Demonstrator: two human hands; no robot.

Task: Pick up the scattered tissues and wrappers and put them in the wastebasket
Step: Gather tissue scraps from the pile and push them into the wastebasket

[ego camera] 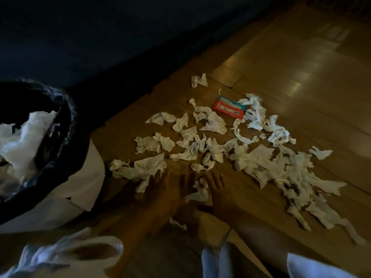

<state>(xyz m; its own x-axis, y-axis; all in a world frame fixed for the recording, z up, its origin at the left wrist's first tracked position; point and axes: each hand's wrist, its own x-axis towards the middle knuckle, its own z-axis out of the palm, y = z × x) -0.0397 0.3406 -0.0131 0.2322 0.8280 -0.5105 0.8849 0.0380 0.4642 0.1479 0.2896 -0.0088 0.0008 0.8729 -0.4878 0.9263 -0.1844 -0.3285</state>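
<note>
Several crumpled white tissues [216, 145] lie scattered over the wooden floor, thickest at the right [297, 177]. A red and teal wrapper [228, 108] lies flat at the far side of the heap. My left hand [160, 189] reaches out low over the floor with fingers straight, its tips at a tissue [140, 167] on the left. My right hand [218, 189] is stretched out beside it, fingers spread, next to a small tissue [199, 192] between the two hands. The wastebasket [66, 125], lined with a black bag, stands at the left with white tissues inside.
A dark wall or piece of furniture [100, 37] runs along the far left behind the wastebasket. Bare wooden floor [301, 67] stretches away at the upper right. A single small tissue scrap [177, 223] lies near my forearms. The scene is dim.
</note>
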